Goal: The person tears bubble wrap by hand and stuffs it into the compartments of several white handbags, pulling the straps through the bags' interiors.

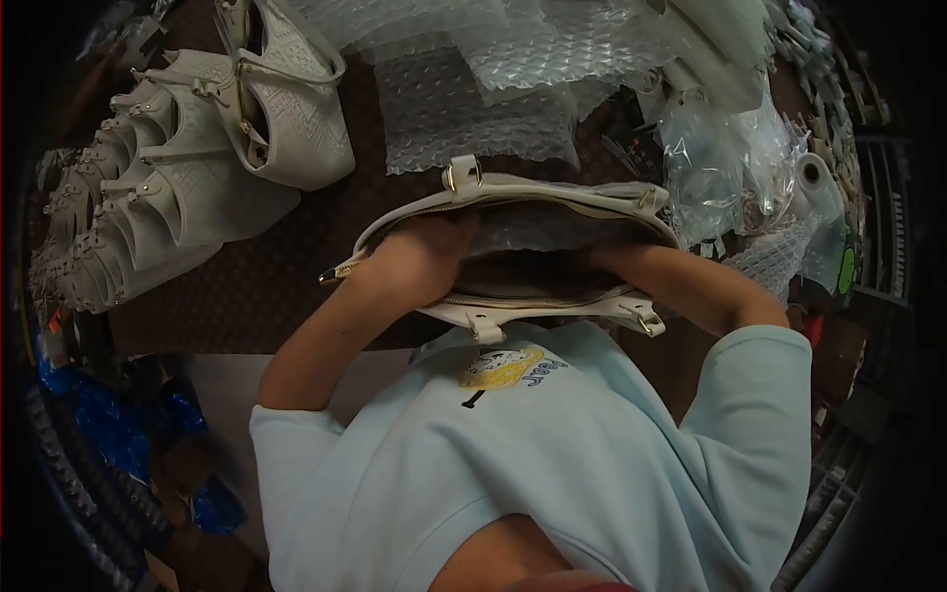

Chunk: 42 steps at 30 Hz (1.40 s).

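A cream handbag (562, 312) lies with its zipped top wide open at the table edge in front of my body. My left hand (426, 259) reaches in over the left end of the opening; its fingers are hidden in the shade inside. From the right, my right hand (602, 259) goes deep into the bag, and its fingers are out of sight. Between the two hands, some clear plastic (528, 232) shows inside the bag. A zipper end with a gold pull (340, 273) sticks out at the left corner.
Several cream handbags (207, 168) stand in rows at the left of the brown patterned table (286, 266). Bubble wrap sheets (473, 109) cover the far side. Clear plastic bags (710, 158) and a plastic roll (814, 183) lie at the right. Blue plastic (113, 419) is at the lower left.
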Motion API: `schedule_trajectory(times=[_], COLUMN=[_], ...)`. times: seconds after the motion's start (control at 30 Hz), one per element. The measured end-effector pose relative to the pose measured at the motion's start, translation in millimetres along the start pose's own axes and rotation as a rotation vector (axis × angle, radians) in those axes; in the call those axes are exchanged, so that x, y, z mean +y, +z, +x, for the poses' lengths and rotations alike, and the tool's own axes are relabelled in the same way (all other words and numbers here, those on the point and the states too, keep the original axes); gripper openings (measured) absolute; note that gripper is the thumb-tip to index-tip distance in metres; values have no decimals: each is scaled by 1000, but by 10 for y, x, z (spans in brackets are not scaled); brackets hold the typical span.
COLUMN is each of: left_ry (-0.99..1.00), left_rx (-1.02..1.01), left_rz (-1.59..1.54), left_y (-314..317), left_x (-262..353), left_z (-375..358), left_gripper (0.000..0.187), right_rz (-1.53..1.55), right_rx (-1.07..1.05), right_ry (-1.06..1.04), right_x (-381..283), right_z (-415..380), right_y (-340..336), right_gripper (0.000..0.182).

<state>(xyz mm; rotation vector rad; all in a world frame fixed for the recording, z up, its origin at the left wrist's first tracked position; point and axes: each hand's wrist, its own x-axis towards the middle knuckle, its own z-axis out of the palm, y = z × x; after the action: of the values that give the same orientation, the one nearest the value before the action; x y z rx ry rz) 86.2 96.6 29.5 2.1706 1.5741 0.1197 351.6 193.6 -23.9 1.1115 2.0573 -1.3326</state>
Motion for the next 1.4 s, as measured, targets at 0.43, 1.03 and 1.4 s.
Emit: schedule_trajectory(times=[0.43, 1.03, 1.4], left_ry=[25, -450, -208], left_rx=[-76, 147, -75], left_rz=[-108, -1263, -1611], left_y=[-3, -69, -248], left_x=[-123, -788, -1622], left_z=[-92, -367, 976], left_gripper=[39, 65, 73], right_rz=[7, -492, -326], right_rx=[-473, 333, -454], right_ry=[-556, -412, -1253], right_x=[-937, -614, -1746], right_z=[-516, 457, -916], right_y=[-358, -1226, -404], right_gripper=[39, 24, 13])
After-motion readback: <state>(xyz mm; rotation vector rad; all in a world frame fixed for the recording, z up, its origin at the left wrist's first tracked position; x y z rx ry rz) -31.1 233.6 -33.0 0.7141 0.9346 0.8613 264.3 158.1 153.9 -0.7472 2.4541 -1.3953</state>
